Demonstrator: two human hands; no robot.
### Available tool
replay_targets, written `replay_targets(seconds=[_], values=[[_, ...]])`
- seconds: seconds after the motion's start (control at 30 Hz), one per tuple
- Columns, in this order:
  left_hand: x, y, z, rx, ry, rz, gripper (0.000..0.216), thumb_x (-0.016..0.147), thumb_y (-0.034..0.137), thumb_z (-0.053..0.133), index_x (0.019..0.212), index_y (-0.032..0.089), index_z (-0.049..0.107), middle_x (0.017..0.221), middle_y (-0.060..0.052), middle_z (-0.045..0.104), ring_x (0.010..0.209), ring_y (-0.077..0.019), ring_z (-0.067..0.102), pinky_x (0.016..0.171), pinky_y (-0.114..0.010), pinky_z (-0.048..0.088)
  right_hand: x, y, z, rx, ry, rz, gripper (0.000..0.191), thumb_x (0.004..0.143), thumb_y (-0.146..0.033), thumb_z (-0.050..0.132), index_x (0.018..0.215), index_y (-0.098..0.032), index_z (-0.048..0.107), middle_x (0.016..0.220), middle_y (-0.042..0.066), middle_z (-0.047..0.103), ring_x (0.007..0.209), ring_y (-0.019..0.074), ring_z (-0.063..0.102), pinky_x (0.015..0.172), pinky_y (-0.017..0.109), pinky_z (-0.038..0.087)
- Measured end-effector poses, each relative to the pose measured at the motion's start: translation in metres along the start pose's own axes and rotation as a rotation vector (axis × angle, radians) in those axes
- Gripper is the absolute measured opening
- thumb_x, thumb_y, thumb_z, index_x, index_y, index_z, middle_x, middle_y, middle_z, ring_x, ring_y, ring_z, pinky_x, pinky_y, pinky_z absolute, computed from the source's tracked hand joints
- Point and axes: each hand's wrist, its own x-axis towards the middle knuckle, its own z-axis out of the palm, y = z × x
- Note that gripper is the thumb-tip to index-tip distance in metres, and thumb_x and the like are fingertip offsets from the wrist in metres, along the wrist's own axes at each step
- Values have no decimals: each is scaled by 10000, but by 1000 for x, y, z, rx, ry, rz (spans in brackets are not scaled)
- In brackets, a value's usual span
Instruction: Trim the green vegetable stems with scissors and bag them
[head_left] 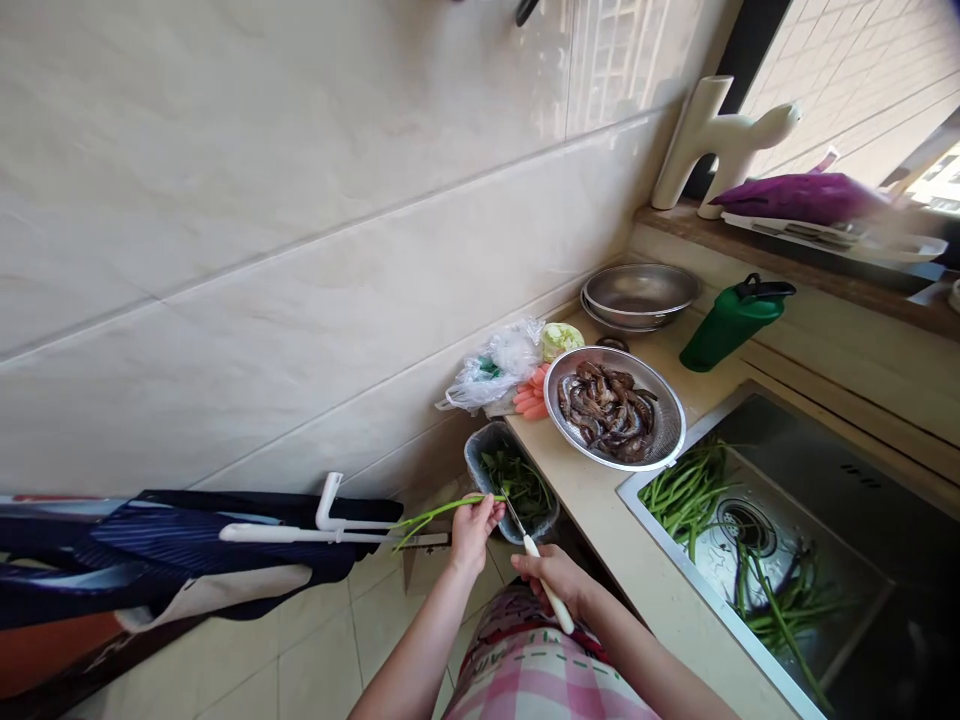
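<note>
My left hand (pixel 474 527) is closed round a long green stalk (pixel 431 514) that sticks out to the left. My right hand (pixel 556 578) grips the white handle of a small knife (pixel 525 532), its blade meeting the stalk close to my left fingers. Both hands hover over a grey bin (pixel 484 450) lined with plastic and holding green trimmings (pixel 520 481), which stands on the floor beside the counter.
A metal colander of shrimp (pixel 613 407), carrots (pixel 532 393), a plastic bag (pixel 495 366), stacked steel bowls (pixel 640 294) and a green bottle (pixel 731 320) sit on the counter (pixel 600 500). The sink (pixel 825 470) holds more green stalks (pixel 686 487). A clothes rack with dark cloth (pixel 172 550) stands left.
</note>
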Motion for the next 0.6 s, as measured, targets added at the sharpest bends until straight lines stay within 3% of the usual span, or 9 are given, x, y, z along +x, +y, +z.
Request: replay_targets(seconds=[0.13,0.3,0.6], values=[[0,-2,-5,28,-28,-8,416,541,340,847,755,145,548,685,-30,684,660,-133,667,656,-235,533,2,10,0,26,30,42,279,791,-355,565,582,-193,475,353,-65,384,286,80,281,287,217,225],[-19,4,3,125,-220,7,408,616,310,810,841,174,498,737,-19,693,691,-134,665,671,-244,514,-15,24,-13,72,41,-4,213,766,-321,564,625,-197,464,389,-63,422,300,83,309,303,220,242],[-74,-19,62,393,-532,101,282,722,312,717,834,174,498,740,-9,647,656,-129,631,627,-247,497,-81,69,-68,135,114,-216,192,678,-340,581,641,-205,450,448,-62,455,370,91,369,374,232,259]])
